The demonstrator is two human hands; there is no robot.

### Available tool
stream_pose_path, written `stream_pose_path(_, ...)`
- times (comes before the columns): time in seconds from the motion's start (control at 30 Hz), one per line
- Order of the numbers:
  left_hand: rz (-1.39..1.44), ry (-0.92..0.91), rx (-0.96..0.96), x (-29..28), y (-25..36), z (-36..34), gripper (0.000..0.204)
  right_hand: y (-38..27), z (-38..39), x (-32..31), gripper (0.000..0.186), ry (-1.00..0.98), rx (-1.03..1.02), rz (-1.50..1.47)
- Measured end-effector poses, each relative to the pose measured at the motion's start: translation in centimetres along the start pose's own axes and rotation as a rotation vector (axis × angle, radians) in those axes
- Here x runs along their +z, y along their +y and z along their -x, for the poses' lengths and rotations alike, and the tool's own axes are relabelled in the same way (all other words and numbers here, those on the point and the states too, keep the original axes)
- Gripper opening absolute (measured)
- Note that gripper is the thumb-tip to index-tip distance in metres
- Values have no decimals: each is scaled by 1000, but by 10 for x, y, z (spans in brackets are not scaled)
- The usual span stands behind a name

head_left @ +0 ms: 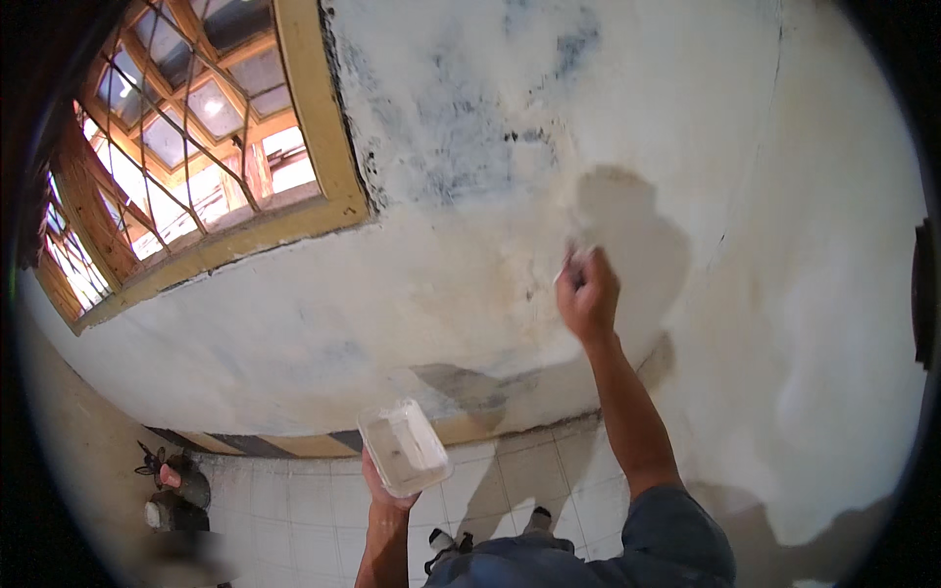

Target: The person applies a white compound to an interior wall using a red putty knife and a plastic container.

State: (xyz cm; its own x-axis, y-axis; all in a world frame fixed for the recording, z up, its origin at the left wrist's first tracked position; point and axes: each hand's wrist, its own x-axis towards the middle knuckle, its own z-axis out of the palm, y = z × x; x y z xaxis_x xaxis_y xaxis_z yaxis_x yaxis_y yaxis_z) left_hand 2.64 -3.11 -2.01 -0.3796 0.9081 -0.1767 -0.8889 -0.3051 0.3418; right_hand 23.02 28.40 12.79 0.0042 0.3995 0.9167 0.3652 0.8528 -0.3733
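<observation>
A careless tilt of my left hand (385, 490) could tip this open tub (423, 447) toward the tiles (314, 500)! It's cupped there, below and left of my right hand (592, 302), curled at the wall (461, 284) (too blurred to tell whether it grips anything).

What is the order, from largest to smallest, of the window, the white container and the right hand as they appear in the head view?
1. Window, clearly largest
2. White container
3. Right hand, somewhat smaller
</observation>
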Motion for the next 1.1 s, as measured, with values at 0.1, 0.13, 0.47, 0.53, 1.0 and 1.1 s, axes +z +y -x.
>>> stream_pose_path(0.1,-22,-8,-33,5,-3,-1,60,4,-23,14,10,41,314,18)
stream_pose_path(0.13,13,-16,-46,7,-4,-2,60,-1,-33,27,11,115,211,-6)
stream_pose_path(0.47,-230,-55,153,5,14,5,61,-125,-13,124,23,-69,-419,-90)
stream_pose_path(0.53,-92,-25,109,0,19,3,60,-117,-13,112,23,-91,-480,5)
stream_pose_path(1.0,-269,-48,187,6,9,-7,52,-28,21,23,19,-316,-462,77)
stream_pose_path(1.1,34,25,6,5,11,-6,52,-15,-5,30,18,5,302,21)
